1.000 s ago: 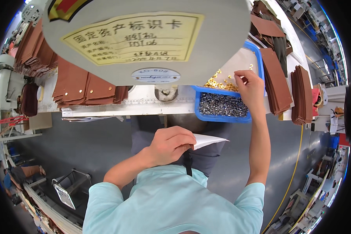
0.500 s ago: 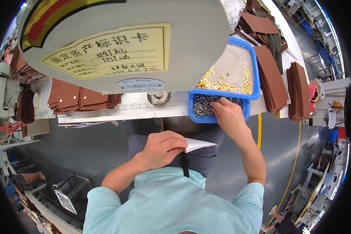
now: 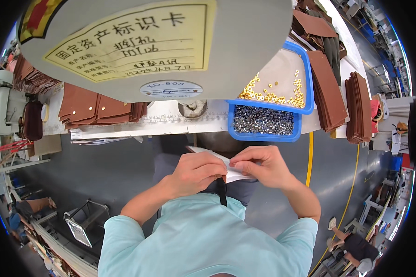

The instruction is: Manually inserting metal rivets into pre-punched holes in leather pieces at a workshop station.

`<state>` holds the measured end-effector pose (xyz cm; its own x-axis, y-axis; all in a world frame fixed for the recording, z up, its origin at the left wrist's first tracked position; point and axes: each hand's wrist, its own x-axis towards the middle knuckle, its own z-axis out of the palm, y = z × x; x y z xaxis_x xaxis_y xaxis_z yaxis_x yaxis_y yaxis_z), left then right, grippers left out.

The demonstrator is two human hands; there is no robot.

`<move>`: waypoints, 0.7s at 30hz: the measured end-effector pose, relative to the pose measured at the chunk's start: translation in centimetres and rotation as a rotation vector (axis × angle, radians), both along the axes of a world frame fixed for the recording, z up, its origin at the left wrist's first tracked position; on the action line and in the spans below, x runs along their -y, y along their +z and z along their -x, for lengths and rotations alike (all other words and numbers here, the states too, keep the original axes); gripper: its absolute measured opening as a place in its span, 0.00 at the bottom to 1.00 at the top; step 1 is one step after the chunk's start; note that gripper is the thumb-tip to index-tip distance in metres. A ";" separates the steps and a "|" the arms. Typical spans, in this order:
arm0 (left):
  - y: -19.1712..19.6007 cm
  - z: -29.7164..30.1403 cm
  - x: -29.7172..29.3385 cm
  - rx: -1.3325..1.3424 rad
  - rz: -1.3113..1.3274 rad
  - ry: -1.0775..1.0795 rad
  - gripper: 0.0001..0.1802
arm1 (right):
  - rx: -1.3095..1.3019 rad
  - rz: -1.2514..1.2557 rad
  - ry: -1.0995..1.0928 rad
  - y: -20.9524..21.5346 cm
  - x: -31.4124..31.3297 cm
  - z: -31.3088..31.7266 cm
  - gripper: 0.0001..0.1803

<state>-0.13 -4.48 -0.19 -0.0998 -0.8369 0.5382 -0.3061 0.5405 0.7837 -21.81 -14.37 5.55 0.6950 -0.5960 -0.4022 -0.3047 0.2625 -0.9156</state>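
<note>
In front of my waist, below the table edge, my left hand (image 3: 199, 171) is closed on a folded piece of leather (image 3: 238, 175) with a white inner face and brown showing at its edges. My right hand (image 3: 266, 167) has its thumb and forefinger pinched together against the white face; whatever sits between those fingertips is hidden. Beyond my right hand, a small blue tray (image 3: 265, 137) holds many tiny silver metal studs (image 3: 263, 121). Overlapping its far side is a larger blue tray (image 3: 308, 69) with gold ring-shaped metal pieces (image 3: 268, 98) scattered over its floor.
A large grey machine head (image 3: 245, 46) with a yellow label overhangs the table. Brown leather pieces with gold studs (image 3: 94, 108) lie at left. Stacks of brown leather strips (image 3: 327, 92) lie to the right of the trays. A ruler strip (image 3: 171, 121) runs along the table (image 3: 171, 130).
My right hand has come out of the tray of silver studs and back toward me, and now meets the white-faced leather piece. My left hand keeps its hold, with the piece turned somewhat.
</note>
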 end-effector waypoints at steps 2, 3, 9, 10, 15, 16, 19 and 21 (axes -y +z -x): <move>0.1 0.1 0.0 0.024 0.019 0.006 0.16 | 0.139 -0.084 0.037 -0.2 -0.4 -0.3 0.07; 0.2 0.1 0.0 0.048 0.041 0.015 0.16 | 0.139 -0.086 0.038 -0.3 -0.6 -0.3 0.07; 0.1 0.3 0.0 0.064 0.054 0.042 0.16 | 0.119 -0.034 0.062 -1.0 -1.0 -0.3 0.07; 0.1 0.3 0.0 0.066 0.054 0.044 0.16 | 0.108 -0.001 0.059 -1.0 -1.1 -0.3 0.08; 0.4 0.3 -0.1 0.044 -0.066 0.072 0.14 | 0.129 0.038 0.034 -0.6 -1.3 -0.2 0.09; 0.6 0.3 -0.1 0.044 -0.063 0.068 0.14 | 0.115 0.171 0.051 -0.8 -1.4 -0.2 0.11; 1.0 0.5 -0.3 0.066 -0.137 0.068 0.12 | 0.075 0.292 0.070 -1.4 -1.4 -0.2 0.15; 1.2 0.8 -0.7 0.073 -0.182 0.099 0.11 | 0.046 0.283 0.069 -2.1 -1.4 -0.1 0.17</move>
<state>-0.91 -3.81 1.00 -0.0456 -0.9274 0.3713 -0.4101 0.3563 0.8396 -21.74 -12.99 3.50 0.7513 -0.6310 -0.1935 -0.2690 -0.0249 -0.9628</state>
